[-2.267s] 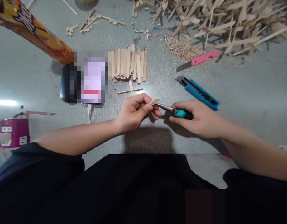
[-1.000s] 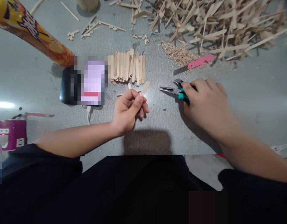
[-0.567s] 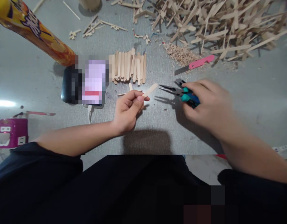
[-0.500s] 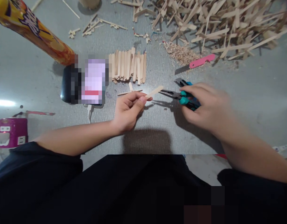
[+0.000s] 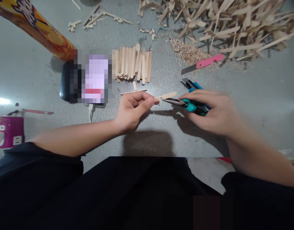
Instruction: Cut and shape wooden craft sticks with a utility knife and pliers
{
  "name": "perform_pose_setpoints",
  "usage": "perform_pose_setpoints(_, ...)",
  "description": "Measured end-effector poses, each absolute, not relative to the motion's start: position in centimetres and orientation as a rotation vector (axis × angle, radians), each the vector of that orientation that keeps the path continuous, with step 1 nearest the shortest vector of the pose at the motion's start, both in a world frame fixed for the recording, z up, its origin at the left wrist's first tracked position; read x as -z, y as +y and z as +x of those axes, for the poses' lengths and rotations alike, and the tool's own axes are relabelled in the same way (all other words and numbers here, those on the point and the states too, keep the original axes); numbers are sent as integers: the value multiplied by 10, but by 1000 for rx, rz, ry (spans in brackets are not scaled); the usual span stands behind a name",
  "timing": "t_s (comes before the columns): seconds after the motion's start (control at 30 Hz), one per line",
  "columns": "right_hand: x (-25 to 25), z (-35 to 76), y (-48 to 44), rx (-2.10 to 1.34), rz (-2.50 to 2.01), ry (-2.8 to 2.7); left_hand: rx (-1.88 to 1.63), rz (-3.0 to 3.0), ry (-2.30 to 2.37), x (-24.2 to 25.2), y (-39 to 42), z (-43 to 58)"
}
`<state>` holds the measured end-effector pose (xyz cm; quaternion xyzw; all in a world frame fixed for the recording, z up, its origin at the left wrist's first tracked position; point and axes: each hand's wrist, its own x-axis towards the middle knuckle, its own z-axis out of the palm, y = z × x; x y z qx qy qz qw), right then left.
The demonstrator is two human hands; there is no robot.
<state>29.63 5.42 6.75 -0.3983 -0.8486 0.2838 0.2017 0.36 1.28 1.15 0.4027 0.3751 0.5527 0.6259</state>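
My left hand [image 5: 133, 110] is closed in a pinch on a flat wooden stick [image 5: 166, 95], which points right over the grey table [image 5: 29, 80]. My right hand [image 5: 212, 110] grips teal-handled pliers [image 5: 185, 103]. The pliers' jaws meet the stick near its middle. A row of wooden sticks [image 5: 132, 64] lies side by side just beyond my left hand. A small stick cross [image 5: 134, 90] rests on the table between that row and my fingers.
A phone [image 5: 86, 80] with a cable lies left of the stick row. A blue utility knife [image 5: 192, 85] pokes out behind my right hand; a pink knife [image 5: 204, 62] and shavings [image 5: 187, 51] lie beyond. A large stick heap [image 5: 233, 22] fills the far right. An orange tube [image 5: 34, 28] and purple box [image 5: 6, 131] stand left.
My right hand took the pliers off the table and brought them left to the stick. My left hand tilted the stick from upright to pointing right.
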Motion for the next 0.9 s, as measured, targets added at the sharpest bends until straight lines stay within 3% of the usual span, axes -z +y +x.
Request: perform_pose_setpoints(0.9,-76,300,62,-1170,-1062,-2335,-1188,918,619,-3,14,2)
